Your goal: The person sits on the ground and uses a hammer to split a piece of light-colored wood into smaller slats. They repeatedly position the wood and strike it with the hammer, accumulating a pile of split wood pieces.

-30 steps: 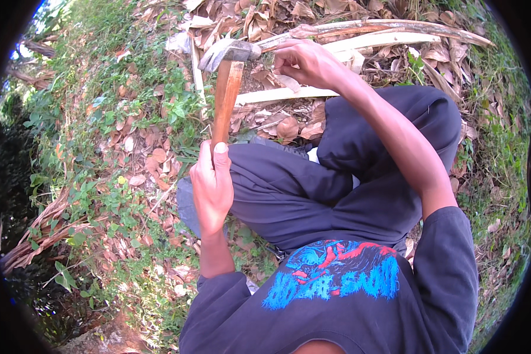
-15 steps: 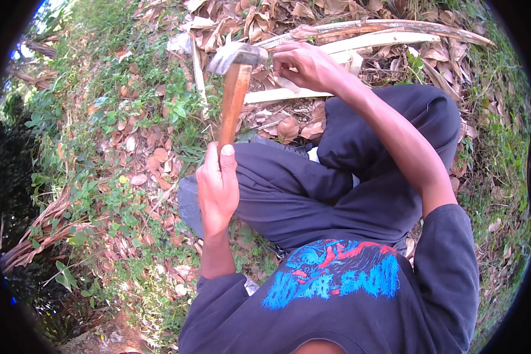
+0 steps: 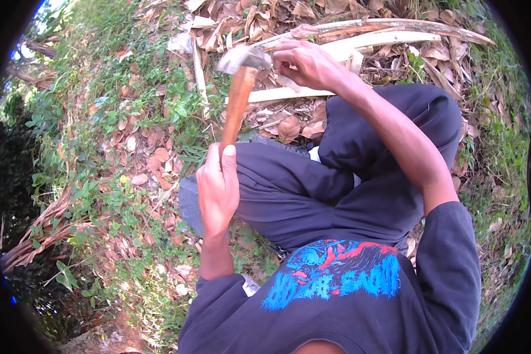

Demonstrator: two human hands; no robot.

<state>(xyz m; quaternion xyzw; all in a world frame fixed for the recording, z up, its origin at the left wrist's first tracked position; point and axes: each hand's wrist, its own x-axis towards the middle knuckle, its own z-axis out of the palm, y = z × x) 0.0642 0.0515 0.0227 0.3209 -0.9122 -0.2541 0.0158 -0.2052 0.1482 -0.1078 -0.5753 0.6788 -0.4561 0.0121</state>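
Outdoors, the left hand (image 3: 217, 187) grips a wooden-handled hammer (image 3: 240, 88) raised over leaf litter (image 3: 141, 159), while the right hand (image 3: 305, 64) pinches something small against pale split sticks (image 3: 360, 44) beyond the knees.

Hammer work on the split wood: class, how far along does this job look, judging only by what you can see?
Done: pale, already split strips lie among the dry leaves. In hand: the left hand grips the wooden-handled hammer with its head raised, while the right hand pinches something small just beside the head, too small to identify, above one pale strip. Left: the blow is not yet struck.
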